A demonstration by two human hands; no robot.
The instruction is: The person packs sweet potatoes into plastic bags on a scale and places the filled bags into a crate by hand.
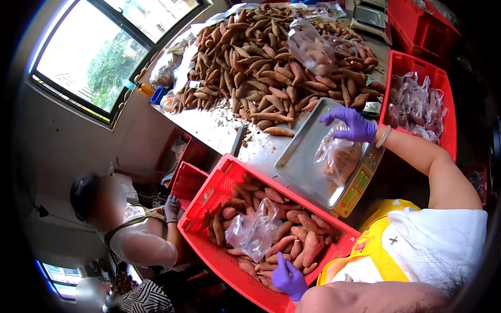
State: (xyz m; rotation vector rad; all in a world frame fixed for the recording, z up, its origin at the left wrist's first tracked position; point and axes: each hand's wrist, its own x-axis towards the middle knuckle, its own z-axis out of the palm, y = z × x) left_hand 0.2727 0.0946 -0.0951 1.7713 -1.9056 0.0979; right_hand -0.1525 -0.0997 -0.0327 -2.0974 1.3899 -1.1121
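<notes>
My right hand (355, 125), in a purple glove, hovers over the scale with thumb and fingers apart. Right under it, a clear plastic bag (340, 156) of sweet potatoes sits on the metal pan of the digital scale (298, 156); the fingers are close to the bag's top. My left hand (288, 278), also purple-gloved, rests at the near side of a red crate (219, 263). Its fingers are spread against the loose sweet potatoes (312, 246), with nothing visible in them. On those potatoes lies a crumpled clear plastic bag (251, 232).
A large heap of sweet potatoes (261, 62) covers the table (209, 128), with another bag (311, 44) on it. Filled bags (420, 101) fill a red crate (451, 117) at right. A second scale (369, 18) stands behind. A gloved co-worker (141, 229) is at left.
</notes>
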